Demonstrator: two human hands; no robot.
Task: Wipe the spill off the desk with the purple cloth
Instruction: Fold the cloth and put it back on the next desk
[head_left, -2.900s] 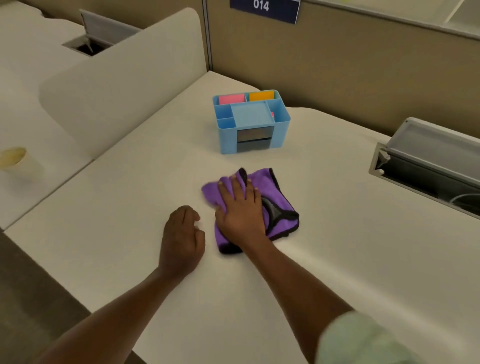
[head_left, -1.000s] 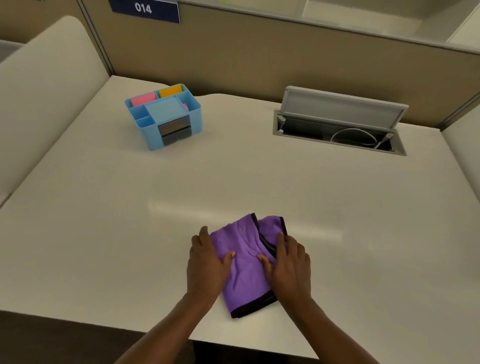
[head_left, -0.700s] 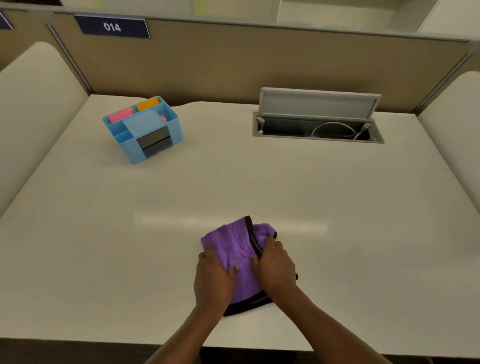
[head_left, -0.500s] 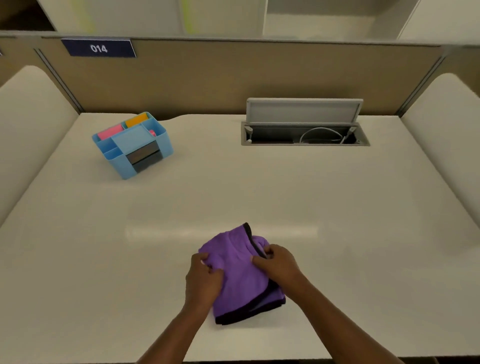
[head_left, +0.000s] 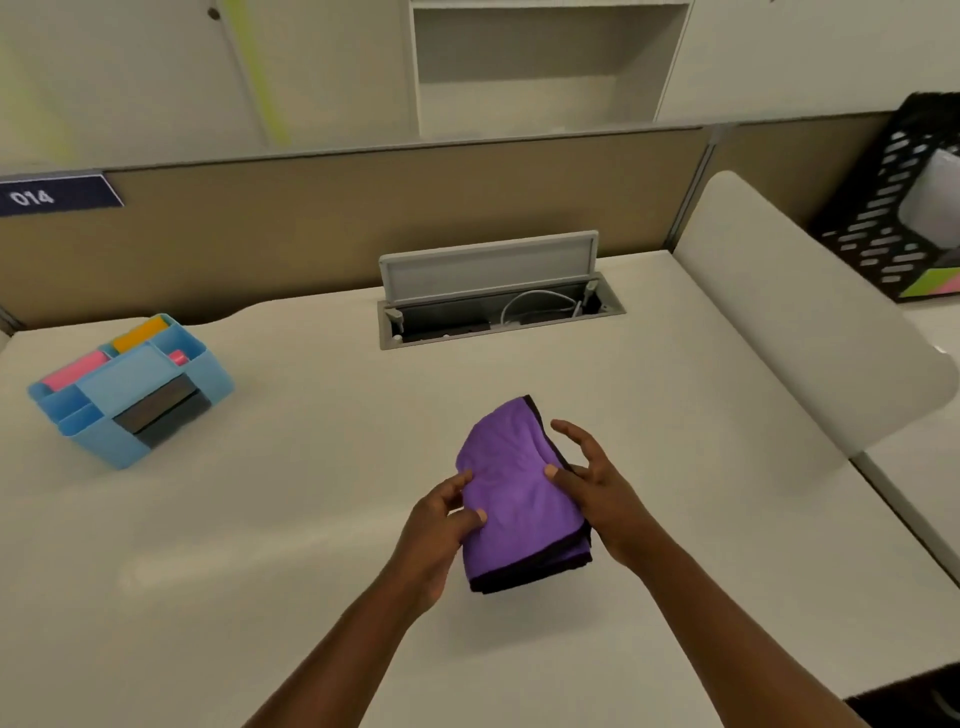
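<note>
The purple cloth (head_left: 517, 493), folded into a thick pad with a black hem, is held between both hands just above the white desk (head_left: 260, 519). My left hand (head_left: 441, 525) pinches its left edge with thumb and fingers. My right hand (head_left: 597, 483) grips its right side with the thumb on top, the other fingers spread behind. No spill shows on the desk surface.
A blue desk organiser (head_left: 130, 389) with pink and orange items sits at the far left. An open cable hatch (head_left: 498, 306) with a white cable lies at the back. A white divider panel (head_left: 810, 332) borders the right; a black mesh basket (head_left: 904, 208) stands beyond it.
The cloth has been folded into a tighter pad and lifted off the desk between both hands. The camera has tilted up, and the right divider and basket came into sight.
</note>
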